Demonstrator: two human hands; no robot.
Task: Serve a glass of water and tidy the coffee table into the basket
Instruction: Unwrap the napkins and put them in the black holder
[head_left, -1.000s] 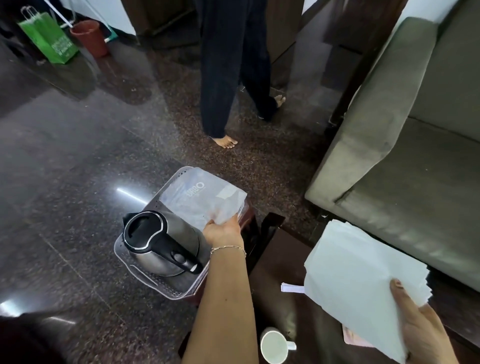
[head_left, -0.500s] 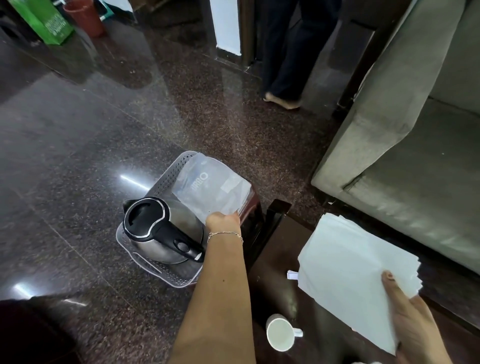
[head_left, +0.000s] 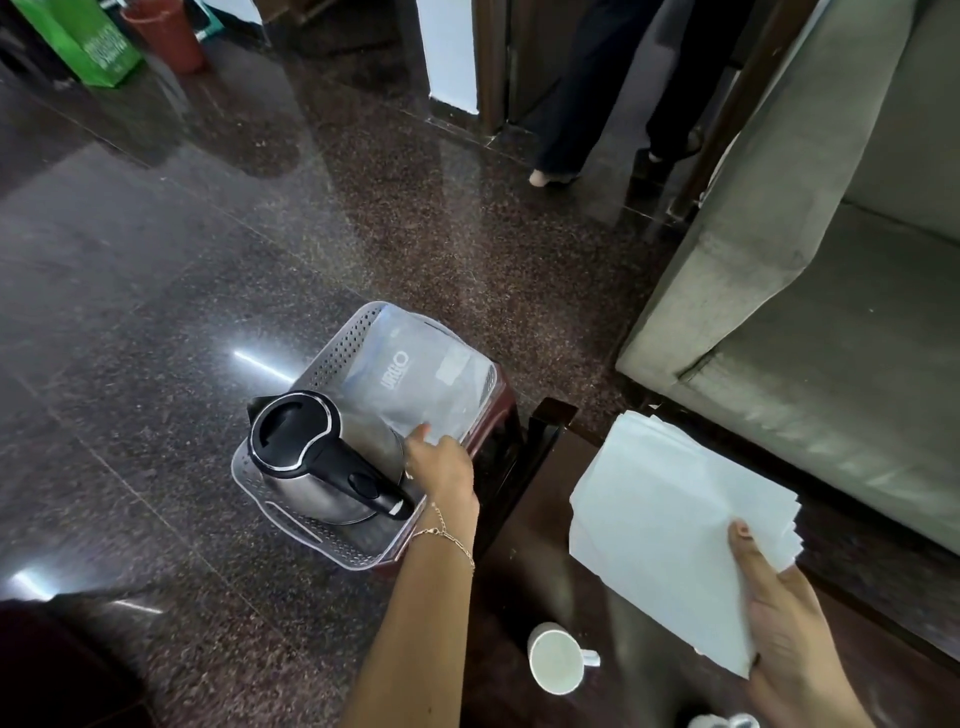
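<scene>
A pale perforated basket (head_left: 332, 358) rests on a dark red stool beside the coffee table (head_left: 524, 587). A steel kettle (head_left: 317, 462) with a black lid and handle lies in its near half. A clear plastic packet (head_left: 426, 384) with printed lettering lies in its far half. My left hand (head_left: 441, 462) is over the basket, fingertips on the packet's near edge, fingers loosening. My right hand (head_left: 779, 608) grips a stack of white paper sheets (head_left: 670, 525) above the table. A white mug (head_left: 558, 665) stands on the table.
A grey-green sofa (head_left: 810, 322) stands at the right, close to the table. Another person's legs (head_left: 582, 93) are at a doorway beyond. A green paper bag (head_left: 93, 41) and a red bucket (head_left: 166, 36) stand far left on the glossy dark floor.
My left hand has lowered the plastic packet into the basket and its grip has loosened. The other person has walked right toward the doorway. The paper stack stays in my right hand.
</scene>
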